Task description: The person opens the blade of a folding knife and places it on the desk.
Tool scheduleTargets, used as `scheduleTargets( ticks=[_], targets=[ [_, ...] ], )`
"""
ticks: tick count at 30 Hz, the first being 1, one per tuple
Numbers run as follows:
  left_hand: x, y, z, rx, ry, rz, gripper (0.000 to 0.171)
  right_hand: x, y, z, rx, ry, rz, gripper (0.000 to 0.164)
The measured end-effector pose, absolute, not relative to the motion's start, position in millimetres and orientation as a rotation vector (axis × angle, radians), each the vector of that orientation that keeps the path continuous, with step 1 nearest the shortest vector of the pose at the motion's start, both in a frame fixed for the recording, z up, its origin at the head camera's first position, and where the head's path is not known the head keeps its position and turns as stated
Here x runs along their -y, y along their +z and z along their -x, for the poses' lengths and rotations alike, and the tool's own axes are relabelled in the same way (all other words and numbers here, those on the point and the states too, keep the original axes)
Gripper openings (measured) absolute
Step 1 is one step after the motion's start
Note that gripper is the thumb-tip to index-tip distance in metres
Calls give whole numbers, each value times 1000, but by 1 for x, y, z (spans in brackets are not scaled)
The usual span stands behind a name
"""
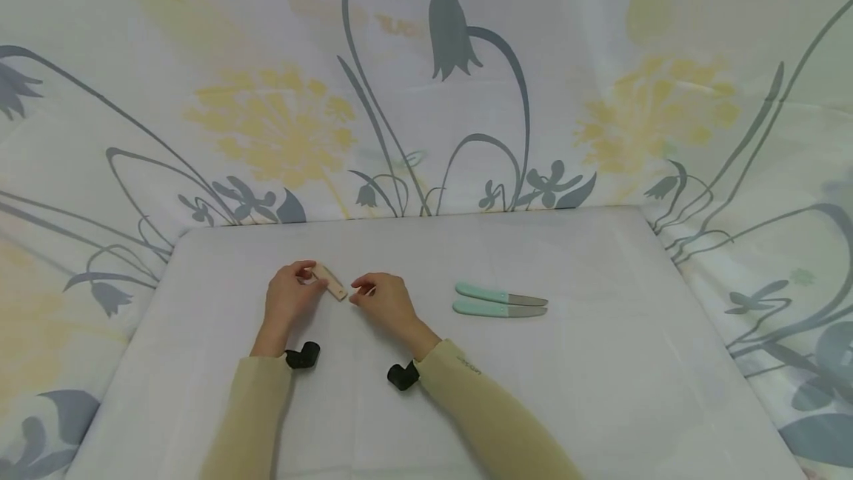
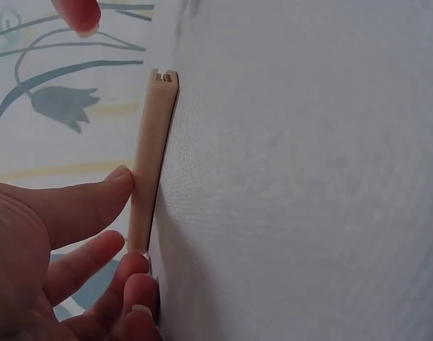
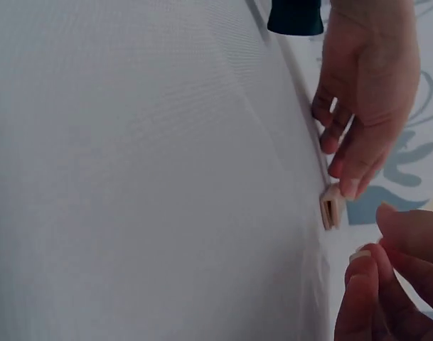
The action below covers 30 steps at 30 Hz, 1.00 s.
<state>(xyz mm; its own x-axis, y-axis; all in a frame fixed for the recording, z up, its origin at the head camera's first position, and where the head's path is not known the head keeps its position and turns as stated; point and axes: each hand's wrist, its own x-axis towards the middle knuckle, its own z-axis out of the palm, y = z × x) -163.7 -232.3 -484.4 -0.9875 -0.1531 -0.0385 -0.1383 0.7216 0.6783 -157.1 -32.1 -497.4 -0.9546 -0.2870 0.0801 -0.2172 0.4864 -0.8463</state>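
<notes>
A slim beige slotted piece, shaped like a folding knife's handle, lies on the white tabletop with a small dot near its near end. My left hand holds it, thumb against one long side and fingertips around its far end. The left wrist view shows a notched slot at the free end of the beige piece. Just right of that end hovers my right hand, fingers loosely bent, touching nothing. In the right wrist view a gap parts the right hand's thumb and forefinger, and I see nothing between them.
To the right lie two knives, the upper knife and the lower knife, with mint handles and grey blades pointing right. A flower-printed curtain borders the tabletop at the back and sides. Black cameras sit on both wrists.
</notes>
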Motion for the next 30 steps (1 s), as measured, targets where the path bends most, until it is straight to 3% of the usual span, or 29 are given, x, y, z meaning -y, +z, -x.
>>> scheduleTargets(
  ticks=[5, 11, 17, 30],
  targets=[
    [235, -482, 168, 2996, -1083, -167, 59, 46, -503, 157, -2718, -1307, 403, 26],
    [233, -477, 169, 3029, -1142, -152, 54, 52, -502, 155, -2772, -1196, 338, 30],
    [229, -476, 166, 2971, -1265, -253, 55, 54, -499, 154, -2793, -1170, 273, 23],
    [224, -476, 155, 2659, -1492, -329, 38, 39, -495, 156, -2661, -1534, 261, 7]
  ],
)
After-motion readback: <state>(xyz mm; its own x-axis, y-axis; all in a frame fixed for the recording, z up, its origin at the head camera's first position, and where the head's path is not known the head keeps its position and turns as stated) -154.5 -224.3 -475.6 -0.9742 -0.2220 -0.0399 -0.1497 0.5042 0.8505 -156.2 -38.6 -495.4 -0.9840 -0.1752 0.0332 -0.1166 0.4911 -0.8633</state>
